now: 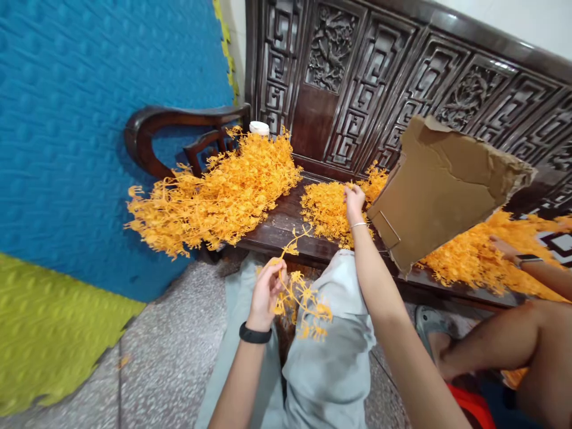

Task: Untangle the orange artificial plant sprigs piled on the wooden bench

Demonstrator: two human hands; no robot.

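My left hand (267, 293), with a black band at the wrist, is closed on a branching yellow-orange plastic sprig (292, 292) above my knees. Its stem sticks up past my fingers and its small branches hang to the right. My right hand (354, 199) reaches onto a small orange pile (324, 208) on the dark wooden bench (286, 217). Its fingers are bent together at the pile's top; what they hold, if anything, is too small to make out. A larger orange heap (223, 196) lies on the bench's left end.
A cardboard piece (442, 190) stands tilted right of my right hand. Beyond it, another person's hand (504, 247) touches more orange pieces (473, 259). A white container (259, 128) sits behind the large heap, near the curved armrest (147, 140). Blue mats (89, 149) lie left.
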